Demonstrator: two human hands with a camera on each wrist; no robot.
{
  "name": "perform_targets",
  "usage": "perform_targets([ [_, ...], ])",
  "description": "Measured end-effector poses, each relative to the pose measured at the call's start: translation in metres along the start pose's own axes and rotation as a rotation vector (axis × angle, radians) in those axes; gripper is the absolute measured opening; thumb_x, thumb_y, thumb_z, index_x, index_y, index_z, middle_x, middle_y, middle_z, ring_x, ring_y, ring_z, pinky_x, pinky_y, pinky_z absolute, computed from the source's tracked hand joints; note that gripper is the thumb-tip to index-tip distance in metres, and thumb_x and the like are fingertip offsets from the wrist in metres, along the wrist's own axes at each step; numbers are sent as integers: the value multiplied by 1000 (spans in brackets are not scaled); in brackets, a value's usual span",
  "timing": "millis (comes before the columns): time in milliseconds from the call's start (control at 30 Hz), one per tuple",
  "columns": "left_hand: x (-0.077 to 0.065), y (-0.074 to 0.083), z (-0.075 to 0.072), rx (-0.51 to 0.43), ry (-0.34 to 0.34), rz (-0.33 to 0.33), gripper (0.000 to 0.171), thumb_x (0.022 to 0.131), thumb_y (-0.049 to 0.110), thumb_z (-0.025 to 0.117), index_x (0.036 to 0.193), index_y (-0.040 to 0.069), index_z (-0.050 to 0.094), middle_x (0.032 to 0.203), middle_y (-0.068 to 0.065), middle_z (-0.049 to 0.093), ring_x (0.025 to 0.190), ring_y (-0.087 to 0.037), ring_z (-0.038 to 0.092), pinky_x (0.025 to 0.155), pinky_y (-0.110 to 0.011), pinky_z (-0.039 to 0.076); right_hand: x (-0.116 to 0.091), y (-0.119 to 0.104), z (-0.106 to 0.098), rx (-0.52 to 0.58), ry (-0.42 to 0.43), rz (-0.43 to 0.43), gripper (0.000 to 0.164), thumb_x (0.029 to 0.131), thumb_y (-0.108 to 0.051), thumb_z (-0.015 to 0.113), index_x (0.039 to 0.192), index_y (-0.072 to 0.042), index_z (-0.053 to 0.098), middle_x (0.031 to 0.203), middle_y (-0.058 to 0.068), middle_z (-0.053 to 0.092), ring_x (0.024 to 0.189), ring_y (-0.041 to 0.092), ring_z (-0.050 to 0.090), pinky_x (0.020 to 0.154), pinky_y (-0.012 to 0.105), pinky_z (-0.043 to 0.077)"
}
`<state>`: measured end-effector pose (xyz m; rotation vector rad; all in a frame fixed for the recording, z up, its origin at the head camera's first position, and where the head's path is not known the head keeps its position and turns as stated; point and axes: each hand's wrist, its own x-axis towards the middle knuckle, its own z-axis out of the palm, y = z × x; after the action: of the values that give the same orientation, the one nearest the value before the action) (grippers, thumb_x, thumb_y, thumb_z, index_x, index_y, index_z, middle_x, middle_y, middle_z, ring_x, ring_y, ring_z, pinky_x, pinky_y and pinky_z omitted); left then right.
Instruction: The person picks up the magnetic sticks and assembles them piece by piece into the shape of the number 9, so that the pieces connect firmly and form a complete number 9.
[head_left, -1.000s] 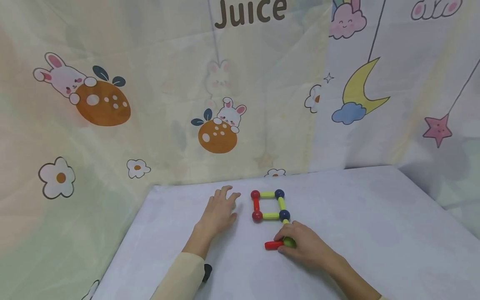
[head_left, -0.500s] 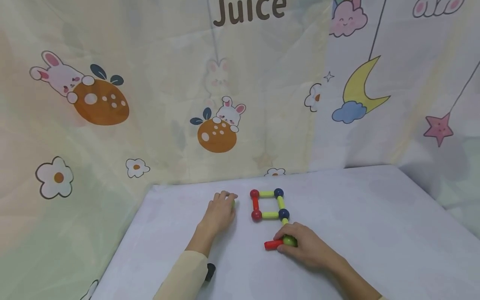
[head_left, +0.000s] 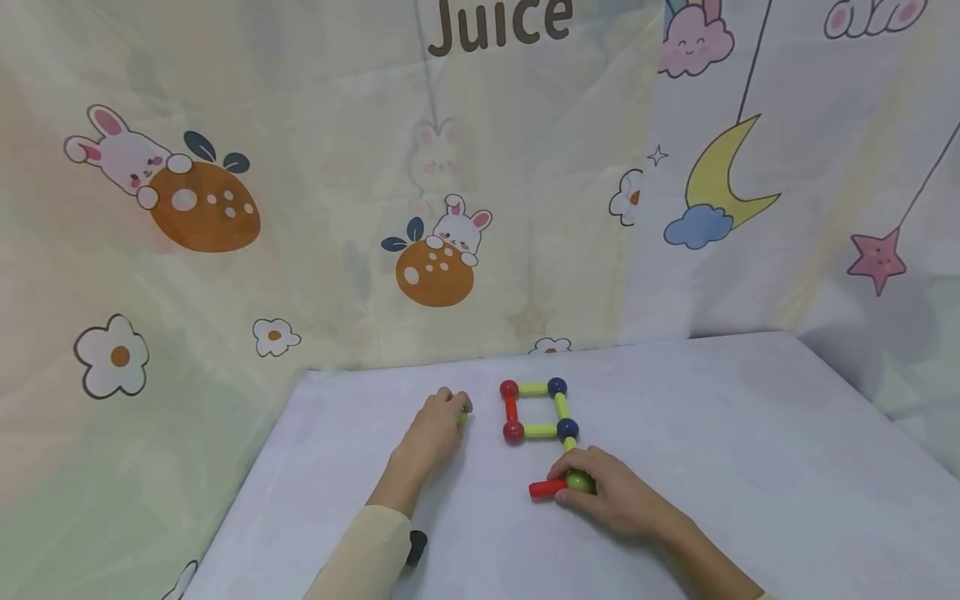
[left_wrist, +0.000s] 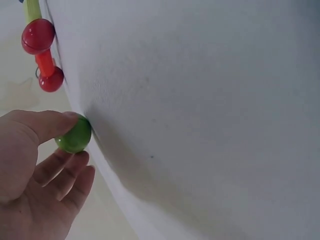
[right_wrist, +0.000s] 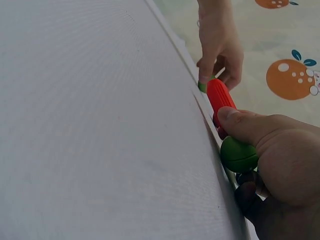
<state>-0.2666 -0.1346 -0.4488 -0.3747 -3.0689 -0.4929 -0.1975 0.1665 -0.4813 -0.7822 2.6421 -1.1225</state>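
My left hand pinches a green ball between thumb and fingers, left of a square of magnetic sticks and balls. That square has red balls on its left, dark blue balls on its right, a red stick and several yellow-green sticks. From its near right corner another yellow-green stick runs to a second green ball. There my right hand grips a red stick, its thumb lying on the stick where it meets that ball.
All the pieces lie on a white-covered table. A printed curtain hangs along the table's back edge. A small black object shows beside the left sleeve.
The spread fingers of my left hand have closed on the green ball, and the hand has drawn slightly nearer. My right hand stays in place on the red stick.
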Motion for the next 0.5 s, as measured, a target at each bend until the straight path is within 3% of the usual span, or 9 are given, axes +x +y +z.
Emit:
perform_targets([
  [333,-18,-4,0,-61,-13,43,28,96,8,68,123,13,66,115,-8,60,106,-25,58,96,-45,53,0,2,1,12,-11,19,20,96,-38,72,114,-38,66,106,-15,60,100,15,52,83,28,47],
  [500,-29,-2,-4,-71,-69,101,30,95,15,69,125,16,66,113,-4,62,104,-21,57,95,-44,52,1,1,3,23,-4,22,19,95,-38,73,113,-39,66,106,-15,61,101,16,53,84,28,48],
])
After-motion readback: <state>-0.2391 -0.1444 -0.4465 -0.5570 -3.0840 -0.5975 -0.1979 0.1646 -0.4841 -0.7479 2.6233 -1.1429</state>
